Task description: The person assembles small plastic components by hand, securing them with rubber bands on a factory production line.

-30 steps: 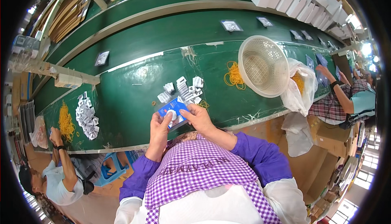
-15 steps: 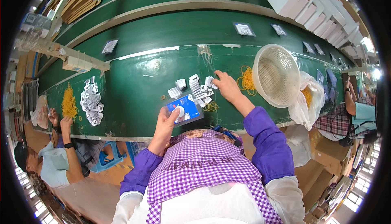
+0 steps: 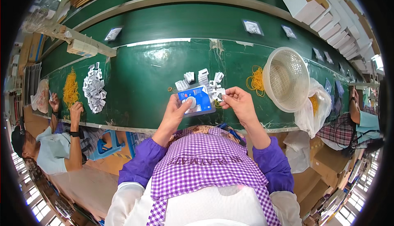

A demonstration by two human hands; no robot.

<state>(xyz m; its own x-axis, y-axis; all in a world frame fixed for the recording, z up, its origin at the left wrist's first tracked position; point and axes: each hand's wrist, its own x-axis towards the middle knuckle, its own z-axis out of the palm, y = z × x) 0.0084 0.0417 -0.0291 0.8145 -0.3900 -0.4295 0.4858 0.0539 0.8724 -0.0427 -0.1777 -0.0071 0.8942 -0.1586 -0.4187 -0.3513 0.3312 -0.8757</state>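
Blue pack (image 3: pixel 201 98) in the left hand (image 3: pixel 175 113), folded slip (image 3: pixel 220 93) in the right hand (image 3: pixel 241 106)

We find the blue pack just above the near edge of the tabletop (image 3: pixel 139 90), in front of the checked apron (image 3: pixel 205 164). The left hand is clamped on its left side, thumb laid over the face beside a round white piece (image 3: pixel 191 102). To its right we see the right hand with thumb and forefinger closed on the folded slip, white with a dark mark.

Just beyond the pack we see loose stacks of similar white slips (image 3: pixel 203 77) on the tabletop. Farther right lie yellow bands (image 3: pixel 257 80), then an off-white perforated basket (image 3: pixel 297 95) and a white plastic bag (image 3: pixel 308 119) beside it. Well to the left we make out a heap of slips (image 3: pixel 94 90) and a tangle of yellow strands (image 3: pixel 71 89); near that tangle are a co-worker's hands (image 3: pixel 76 111). Along the green strip beyond the tabletop we see flat packs (image 3: pixel 252 27) spaced apart, and white boxes (image 3: pixel 316 14) are lined up at the upper right.
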